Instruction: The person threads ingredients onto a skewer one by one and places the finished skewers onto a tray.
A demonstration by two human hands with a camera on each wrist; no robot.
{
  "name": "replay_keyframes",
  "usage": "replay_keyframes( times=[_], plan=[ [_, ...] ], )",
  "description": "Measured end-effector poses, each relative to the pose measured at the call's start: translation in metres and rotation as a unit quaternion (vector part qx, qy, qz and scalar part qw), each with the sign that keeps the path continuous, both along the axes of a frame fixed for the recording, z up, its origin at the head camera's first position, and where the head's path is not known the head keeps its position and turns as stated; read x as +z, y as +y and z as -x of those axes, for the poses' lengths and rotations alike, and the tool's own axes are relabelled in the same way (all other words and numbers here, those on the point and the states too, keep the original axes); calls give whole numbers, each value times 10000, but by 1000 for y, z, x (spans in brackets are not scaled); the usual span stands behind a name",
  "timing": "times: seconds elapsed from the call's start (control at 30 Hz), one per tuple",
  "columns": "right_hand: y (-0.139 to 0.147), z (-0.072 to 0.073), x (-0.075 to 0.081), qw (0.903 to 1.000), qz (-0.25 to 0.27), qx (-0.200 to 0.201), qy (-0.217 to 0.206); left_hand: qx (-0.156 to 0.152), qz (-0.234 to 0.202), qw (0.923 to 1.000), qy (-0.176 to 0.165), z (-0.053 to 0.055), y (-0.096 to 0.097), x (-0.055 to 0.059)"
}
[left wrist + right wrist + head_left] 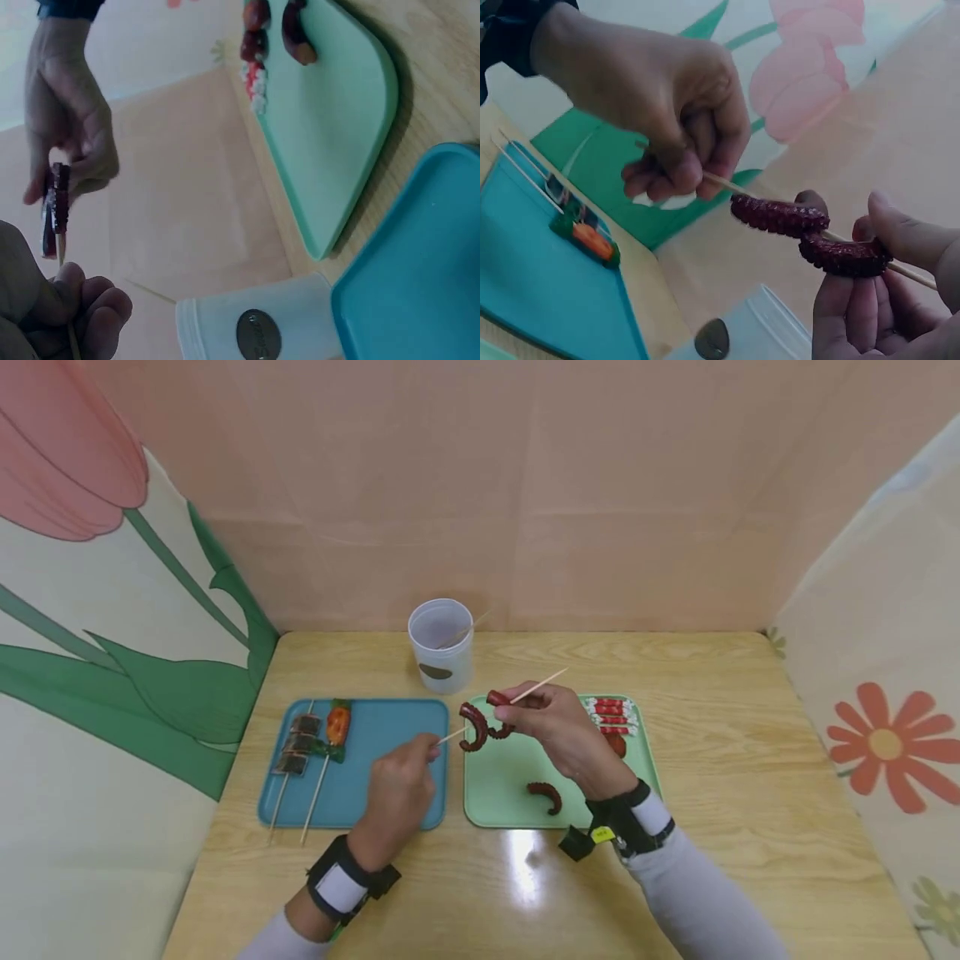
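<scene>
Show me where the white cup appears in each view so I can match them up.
Head: the white cup stands slightly left of centre, behind the far edge of the blue tray.
Left wrist: bottom centre, turned sideways, cut off by the lower edge.
Right wrist: bottom centre, tilted, cut off by the lower edge.
Shared landmark: the blue tray, right of it in left wrist, left in right wrist.
</scene>
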State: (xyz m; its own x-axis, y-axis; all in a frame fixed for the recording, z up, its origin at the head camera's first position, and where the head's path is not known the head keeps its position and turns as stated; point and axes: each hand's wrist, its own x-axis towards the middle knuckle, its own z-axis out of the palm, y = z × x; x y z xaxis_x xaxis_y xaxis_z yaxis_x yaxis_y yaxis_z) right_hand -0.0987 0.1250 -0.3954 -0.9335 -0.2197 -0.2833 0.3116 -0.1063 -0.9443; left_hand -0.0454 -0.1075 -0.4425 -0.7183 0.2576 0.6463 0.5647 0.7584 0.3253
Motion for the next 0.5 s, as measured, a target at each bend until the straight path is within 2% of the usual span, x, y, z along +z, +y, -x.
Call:
replay_keyframes(
  times=[0.07, 0.13, 0.2, 0.27, 0.33, 0.43, 0.5],
  plan=[
    [2, 1, -1, 10000, -7, 17, 42, -3, -73, 9999, -96, 1, 0, 3],
    [6, 2, -2, 9995, -143, 242, 131, 15, -109, 9999, -120, 2, -1, 4],
    [12, 2, -6, 9961, -587, 612, 250, 53, -151, 9998, -85, 2, -3, 4],
    [18, 2, -13, 9845, -1314, 1061, 471, 153, -176, 9997, -24, 2, -6, 3],
    [25, 1, -26, 9598, -2262, 1494, 733, 248, -208, 9995, -1, 2, -9, 1],
    [32, -4, -48, 9090, -3541, 1971, 972, 335, -233, 9991, -74, 1, -13, -1],
    [36, -9, -62, 8743, -4193, 2207, 1049, 347, -239, 9990, -135, 0, -16, -2]
  ],
)
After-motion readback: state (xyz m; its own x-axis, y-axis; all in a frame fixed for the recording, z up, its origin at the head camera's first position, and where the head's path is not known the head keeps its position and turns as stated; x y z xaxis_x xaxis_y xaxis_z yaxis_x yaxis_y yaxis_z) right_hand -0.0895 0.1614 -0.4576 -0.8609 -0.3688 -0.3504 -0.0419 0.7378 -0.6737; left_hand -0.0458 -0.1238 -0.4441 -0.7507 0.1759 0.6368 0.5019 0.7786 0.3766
